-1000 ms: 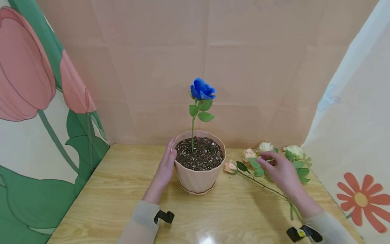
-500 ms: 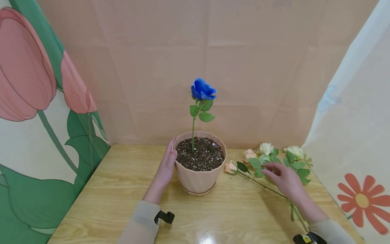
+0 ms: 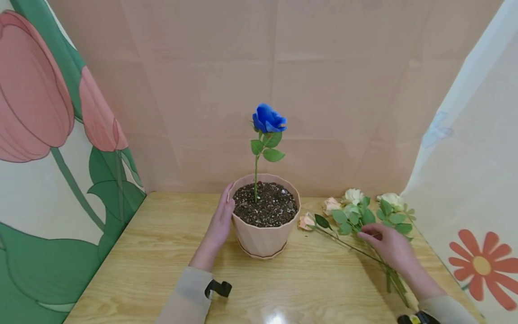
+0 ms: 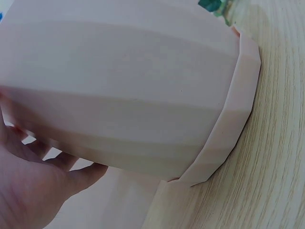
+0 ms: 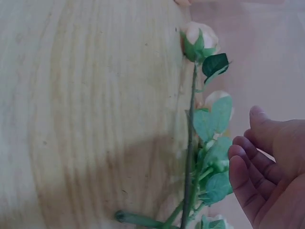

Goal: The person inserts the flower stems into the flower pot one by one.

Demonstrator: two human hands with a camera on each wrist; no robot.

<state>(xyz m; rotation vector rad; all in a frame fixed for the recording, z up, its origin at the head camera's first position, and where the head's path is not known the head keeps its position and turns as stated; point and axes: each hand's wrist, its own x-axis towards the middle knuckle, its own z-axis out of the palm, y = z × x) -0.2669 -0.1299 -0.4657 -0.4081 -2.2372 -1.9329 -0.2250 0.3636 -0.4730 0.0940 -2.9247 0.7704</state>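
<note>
Roses (image 3: 350,209), cream and peach, slim-stemmed, lower right of the frame, look light, best pinched mid-stem; right hand (image 3: 386,245) seems empty, fingers loosely curled; left hand's (image 3: 221,220) fingers rest against the pale-pink faceted pot (image 3: 262,238).

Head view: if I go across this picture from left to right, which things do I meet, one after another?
Large printed tulip → smaller printed tulip → left hand → flowerpot → leftmost peach rose → right hand → printed red flower.

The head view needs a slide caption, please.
Left hand against pink pot with blue rose; right hand by pale flowers.
</note>
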